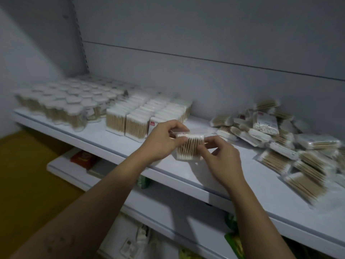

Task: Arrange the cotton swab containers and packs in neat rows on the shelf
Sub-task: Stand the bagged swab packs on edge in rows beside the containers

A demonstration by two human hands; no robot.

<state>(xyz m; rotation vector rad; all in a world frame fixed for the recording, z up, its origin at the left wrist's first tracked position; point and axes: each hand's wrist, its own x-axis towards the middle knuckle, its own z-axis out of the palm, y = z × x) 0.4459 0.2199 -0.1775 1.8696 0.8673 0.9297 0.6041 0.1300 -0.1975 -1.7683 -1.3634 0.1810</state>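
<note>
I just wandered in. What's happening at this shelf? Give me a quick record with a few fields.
held item: pack of cotton swabs, between both hands at the shelf
left hand: pinches the pack's left side
right hand: pinches its right side
sorted: round containers at far left, upright rows of packs beside them
unsorted: loose heap of packs on the right
lower shelves: other goods, too blurred to name

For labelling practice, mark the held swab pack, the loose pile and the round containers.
held swab pack (pixel 190 145), head view, sticks
loose pile (pixel 281 148), head view, middle pack
round containers (pixel 74 99), head view, a lid
</note>
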